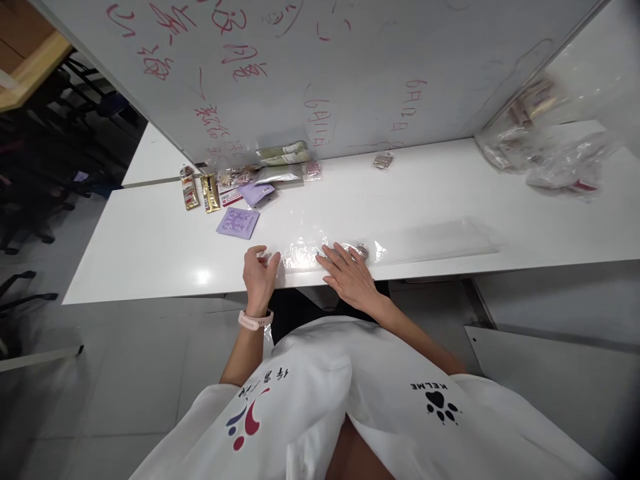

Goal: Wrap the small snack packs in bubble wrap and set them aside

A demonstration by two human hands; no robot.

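Note:
A long clear plastic bag [425,241] lies flat along the table's front edge. My right hand [350,277] rests on it with fingers spread and stretched out, pressing nothing between them. Beside its fingertips, a small brownish item [363,251] shows in the bag area; my hand partly covers it, and its kind is unclear. At the bag's left end is my left hand [260,277], its thumb apart from its bent fingers and nothing visible between them. A purple packet [238,223] lies just beyond my left hand.
Gold sachets [211,193], another purple packet [257,193], a silver-grey pouch [279,175] and a green pouch [283,153] sit at the back left. A small packet [383,161] lies by the whiteboard [370,80]. Crumpled clear bags [565,160] occupy the right of the white table [150,247].

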